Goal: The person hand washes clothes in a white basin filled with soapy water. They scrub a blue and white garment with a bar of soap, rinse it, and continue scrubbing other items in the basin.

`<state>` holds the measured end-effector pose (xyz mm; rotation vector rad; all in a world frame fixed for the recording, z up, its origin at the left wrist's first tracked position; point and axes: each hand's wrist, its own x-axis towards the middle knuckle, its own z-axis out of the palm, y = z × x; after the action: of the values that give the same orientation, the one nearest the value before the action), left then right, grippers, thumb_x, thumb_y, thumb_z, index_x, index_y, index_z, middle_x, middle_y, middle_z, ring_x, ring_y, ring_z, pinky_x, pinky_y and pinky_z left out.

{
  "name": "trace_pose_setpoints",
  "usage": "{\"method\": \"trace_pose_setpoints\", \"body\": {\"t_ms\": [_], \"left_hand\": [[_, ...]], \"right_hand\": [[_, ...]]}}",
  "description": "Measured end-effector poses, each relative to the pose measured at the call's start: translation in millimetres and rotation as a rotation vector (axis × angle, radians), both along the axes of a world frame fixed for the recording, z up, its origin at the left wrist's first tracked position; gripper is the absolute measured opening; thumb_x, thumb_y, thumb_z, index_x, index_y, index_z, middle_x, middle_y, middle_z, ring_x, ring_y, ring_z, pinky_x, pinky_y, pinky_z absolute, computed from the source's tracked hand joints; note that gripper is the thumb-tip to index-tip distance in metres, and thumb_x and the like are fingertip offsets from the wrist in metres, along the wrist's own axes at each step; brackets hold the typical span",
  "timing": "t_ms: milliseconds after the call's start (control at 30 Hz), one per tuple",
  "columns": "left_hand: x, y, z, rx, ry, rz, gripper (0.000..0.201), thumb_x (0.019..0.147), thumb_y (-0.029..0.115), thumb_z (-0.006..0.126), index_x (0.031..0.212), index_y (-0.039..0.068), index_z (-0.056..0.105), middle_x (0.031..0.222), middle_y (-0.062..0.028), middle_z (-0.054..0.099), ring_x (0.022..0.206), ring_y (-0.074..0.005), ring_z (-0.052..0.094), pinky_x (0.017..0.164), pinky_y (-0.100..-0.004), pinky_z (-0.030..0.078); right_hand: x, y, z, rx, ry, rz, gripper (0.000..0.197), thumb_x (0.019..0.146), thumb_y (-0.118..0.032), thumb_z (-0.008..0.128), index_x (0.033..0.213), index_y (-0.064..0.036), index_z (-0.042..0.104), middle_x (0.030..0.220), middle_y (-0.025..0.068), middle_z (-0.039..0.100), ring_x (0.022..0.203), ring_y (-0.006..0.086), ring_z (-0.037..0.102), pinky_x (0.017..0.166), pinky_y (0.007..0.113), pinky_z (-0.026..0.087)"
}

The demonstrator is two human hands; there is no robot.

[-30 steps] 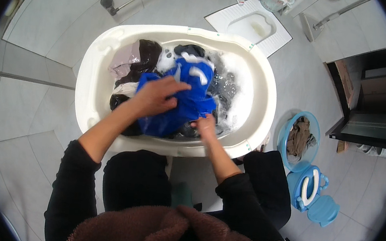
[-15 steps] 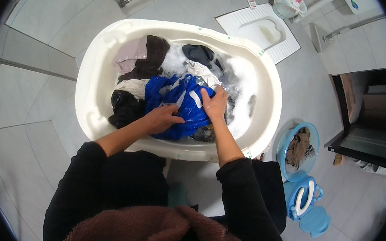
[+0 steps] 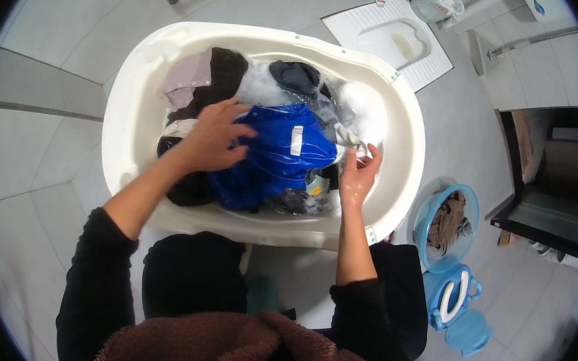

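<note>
A wet blue garment (image 3: 278, 148) with a white patch lies spread on top of the laundry in the cream-coloured tub (image 3: 412, 164). My left hand (image 3: 220, 135) is over its left side, fingers apart and holding nothing. At the garment's right end, my right hand (image 3: 359, 177) has thumb and fingers around a bit of white cloth (image 3: 348, 143). Whether that cloth belongs to the blue garment cannot be told. Soapy water and suds surround dark clothes (image 3: 295, 77), a black piece (image 3: 187, 188) and a pale mauve garment (image 3: 189, 77).
A light-blue basin (image 3: 473, 229) with brown clothes stands on the floor at right, beside a blue child's potty (image 3: 455, 301). Beyond the tub is a white squat toilet (image 3: 359, 31) with a waste bin (image 3: 434, 6). A dark open cabinet (image 3: 560, 179) is at far right.
The bunched blue garment is now spread flatter. My left hand has moved up and left, its fingers opening out. My right hand has shifted right to the white cloth.
</note>
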<state>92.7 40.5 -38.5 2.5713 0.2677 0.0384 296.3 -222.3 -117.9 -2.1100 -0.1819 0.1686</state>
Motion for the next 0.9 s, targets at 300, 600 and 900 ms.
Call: {"method": "trace_pose_setpoints", "body": {"t_ms": [300, 600, 900], "left_hand": [[44, -78, -106, 0.177, 0.305, -0.156, 0.082, 0.088, 0.065, 0.056, 0.155, 0.023, 0.034, 0.164, -0.017, 0.019, 0.15, -0.0445, 0.014, 0.114, -0.0723, 0.004], [14, -74, -110, 0.093, 0.274, -0.043, 0.093, 0.086, 0.061, 0.062, 0.157, 0.015, 0.023, 0.163, -0.021, 0.017, 0.15, -0.0413, 0.017, 0.119, -0.063, 0.008], [9, -70, -120, 0.067, 0.222, -0.036, 0.094, 0.084, 0.055, 0.066, 0.154, 0.005, 0.028, 0.161, -0.0227, 0.023, 0.149, -0.0406, 0.02, 0.119, -0.0603, 0.014]], "right_hand": [[15, 39, -102, -0.817, -0.049, 0.335, 0.08, 0.093, -0.062, 0.052, 0.157, -0.0216, 0.027, 0.156, 0.027, 0.029, 0.135, 0.0516, 0.038, 0.107, 0.057, 0.04], [91, -18, -171, -0.682, 0.147, 0.26, 0.043, 0.096, -0.037, 0.053, 0.091, 0.0025, 0.071, 0.091, 0.0257, 0.071, 0.089, 0.0399, 0.068, 0.081, 0.047, 0.052], [-91, 62, -23, -0.186, -0.049, 0.521, 0.03, 0.09, -0.035, 0.07, 0.098, -0.0084, 0.059, 0.072, 0.0196, 0.067, 0.068, 0.0408, 0.066, 0.064, 0.046, 0.051]]}}
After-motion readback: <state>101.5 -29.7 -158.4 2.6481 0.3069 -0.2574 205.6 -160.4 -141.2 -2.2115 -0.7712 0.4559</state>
